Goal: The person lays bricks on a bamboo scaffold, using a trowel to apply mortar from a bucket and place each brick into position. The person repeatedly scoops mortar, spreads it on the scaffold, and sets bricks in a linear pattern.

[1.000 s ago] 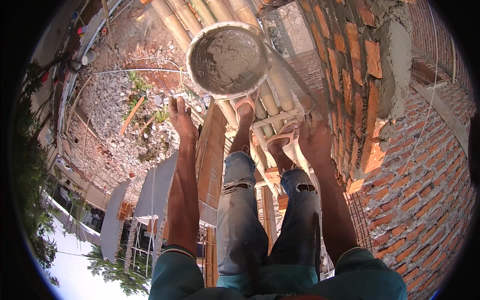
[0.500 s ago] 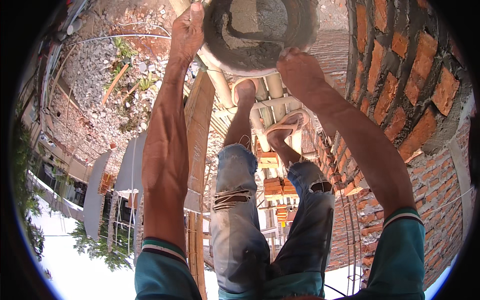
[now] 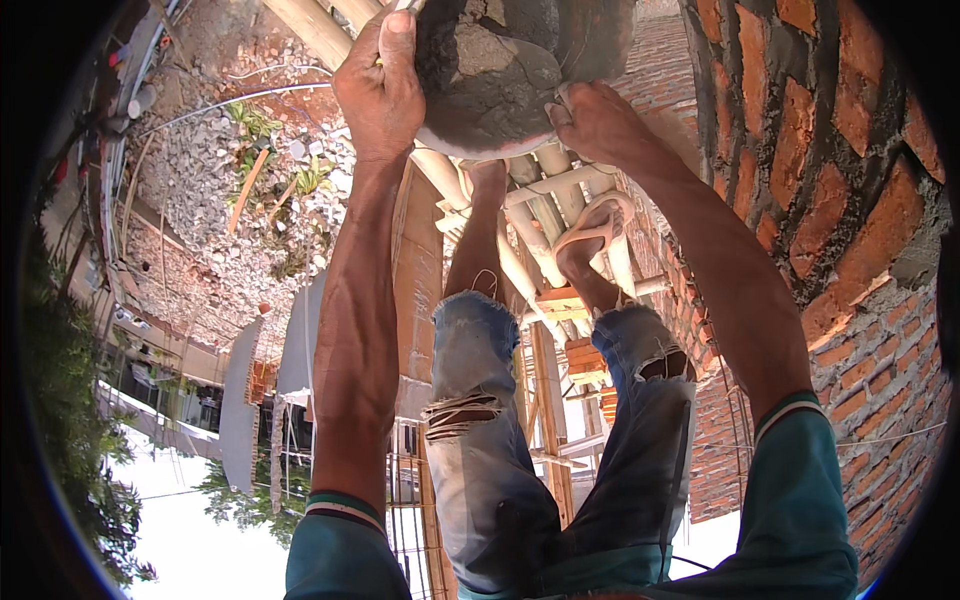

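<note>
Round pale-rimmed bucket (image 3: pixel 462 150), grey-smeared inside, lumpy wet grey mortar (image 3: pixel 505 70)

The basin (image 3: pixel 603 40) runs out of my view at the top, and it hides the left foot's (image 3: pixel 487 173) toes.

The tub (image 3: pixel 485 152) was out in front of the person, mortar (image 3: pixel 510 65) inside it, the left hand (image 3: pixel 385 95) at its left edge and the right hand (image 3: pixel 600 120) at its near right. Poles (image 3: pixel 545 190) ran beneath, the feet (image 3: pixel 590 242) on them. Close by on the right, past the right forearm (image 3: pixel 735 265), stood the brick wall (image 3: pixel 800 150); off to the left lay rubble (image 3: pixel 200 210), plants (image 3: pixel 315 175) among it. A board (image 3: pixel 415 290) stood just left of the legs (image 3: pixel 480 360).
</note>
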`<control>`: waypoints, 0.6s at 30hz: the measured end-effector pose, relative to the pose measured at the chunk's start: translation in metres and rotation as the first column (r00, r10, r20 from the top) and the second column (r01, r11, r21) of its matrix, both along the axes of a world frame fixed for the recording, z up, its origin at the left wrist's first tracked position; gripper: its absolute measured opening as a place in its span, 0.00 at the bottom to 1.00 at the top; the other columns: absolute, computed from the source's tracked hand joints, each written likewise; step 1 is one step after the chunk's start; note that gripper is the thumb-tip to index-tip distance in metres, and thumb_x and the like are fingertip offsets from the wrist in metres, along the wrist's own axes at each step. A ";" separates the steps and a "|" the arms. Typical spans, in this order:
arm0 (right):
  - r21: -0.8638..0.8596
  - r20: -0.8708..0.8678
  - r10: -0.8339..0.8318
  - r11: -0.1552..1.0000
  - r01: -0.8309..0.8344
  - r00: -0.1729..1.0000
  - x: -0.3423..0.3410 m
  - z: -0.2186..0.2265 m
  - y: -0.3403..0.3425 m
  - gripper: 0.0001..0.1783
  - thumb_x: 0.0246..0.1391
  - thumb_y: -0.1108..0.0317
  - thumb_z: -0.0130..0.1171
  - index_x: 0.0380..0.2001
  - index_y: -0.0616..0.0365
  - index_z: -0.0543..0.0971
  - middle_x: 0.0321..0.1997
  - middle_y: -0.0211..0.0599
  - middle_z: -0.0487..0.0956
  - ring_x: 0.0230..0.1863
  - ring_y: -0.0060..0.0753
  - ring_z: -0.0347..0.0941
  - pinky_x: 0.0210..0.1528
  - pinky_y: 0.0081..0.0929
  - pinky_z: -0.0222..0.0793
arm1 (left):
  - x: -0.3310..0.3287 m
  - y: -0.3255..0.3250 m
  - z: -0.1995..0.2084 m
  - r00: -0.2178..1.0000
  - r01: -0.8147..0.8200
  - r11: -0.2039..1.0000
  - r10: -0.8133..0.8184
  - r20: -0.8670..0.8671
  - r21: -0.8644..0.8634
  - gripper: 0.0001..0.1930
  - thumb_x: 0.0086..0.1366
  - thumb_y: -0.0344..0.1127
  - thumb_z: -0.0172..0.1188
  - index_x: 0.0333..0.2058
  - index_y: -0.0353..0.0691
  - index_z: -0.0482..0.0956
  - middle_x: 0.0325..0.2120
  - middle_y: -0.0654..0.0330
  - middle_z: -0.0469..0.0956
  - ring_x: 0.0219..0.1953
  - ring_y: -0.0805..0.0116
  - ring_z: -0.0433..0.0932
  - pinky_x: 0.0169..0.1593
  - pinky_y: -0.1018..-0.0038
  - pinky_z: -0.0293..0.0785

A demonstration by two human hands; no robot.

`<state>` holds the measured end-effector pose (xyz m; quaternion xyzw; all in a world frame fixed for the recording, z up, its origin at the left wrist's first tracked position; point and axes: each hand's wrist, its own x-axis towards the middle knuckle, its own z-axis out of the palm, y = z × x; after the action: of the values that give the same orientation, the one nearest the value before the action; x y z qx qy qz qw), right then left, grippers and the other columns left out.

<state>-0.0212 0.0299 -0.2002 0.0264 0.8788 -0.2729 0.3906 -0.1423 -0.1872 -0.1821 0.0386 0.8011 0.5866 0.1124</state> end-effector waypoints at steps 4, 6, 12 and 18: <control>-0.199 0.265 -0.237 0.935 0.293 0.935 -0.020 -0.002 -0.019 0.29 0.67 0.52 0.56 0.41 0.77 0.78 0.30 0.64 0.80 0.39 0.61 0.81 0.49 0.49 0.74 | -0.004 -0.011 0.006 0.995 -0.030 0.990 0.043 0.090 -0.141 0.22 0.79 0.46 0.53 0.51 0.31 0.83 0.30 0.68 0.78 0.34 0.79 0.71 0.39 0.77 0.71; -0.333 0.226 -0.128 0.922 0.200 0.966 -0.019 0.006 -0.024 0.28 0.67 0.51 0.57 0.41 0.75 0.78 0.27 0.57 0.79 0.32 0.52 0.80 0.42 0.45 0.75 | 0.001 -0.011 0.004 0.999 -0.034 0.995 0.035 0.007 -0.090 0.23 0.80 0.48 0.50 0.50 0.30 0.83 0.29 0.67 0.78 0.34 0.79 0.70 0.39 0.78 0.70; -0.386 0.599 -0.416 0.599 0.702 0.684 0.001 0.037 -0.026 0.23 0.68 0.54 0.57 0.36 0.69 0.80 0.18 0.33 0.72 0.14 0.22 0.68 0.21 0.29 0.66 | -0.004 -0.029 -0.004 0.994 -0.076 0.986 0.087 0.067 -0.149 0.26 0.81 0.53 0.46 0.34 0.36 0.78 0.22 0.73 0.64 0.27 0.82 0.58 0.29 0.79 0.54; -0.548 0.509 -0.440 0.497 0.673 0.739 -0.013 0.059 -0.019 0.20 0.69 0.57 0.58 0.37 0.69 0.79 0.17 0.29 0.71 0.13 0.18 0.64 0.17 0.23 0.62 | -0.036 -0.100 -0.037 0.949 -0.069 0.926 0.176 0.262 -0.371 0.37 0.79 0.62 0.41 0.41 0.27 0.82 0.26 0.61 0.74 0.32 0.71 0.68 0.38 0.70 0.69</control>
<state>-0.0347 0.0106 -0.1412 0.2029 0.5761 -0.6903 0.3878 -0.1785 -0.2875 -0.2190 -0.1197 0.8699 0.4362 0.1967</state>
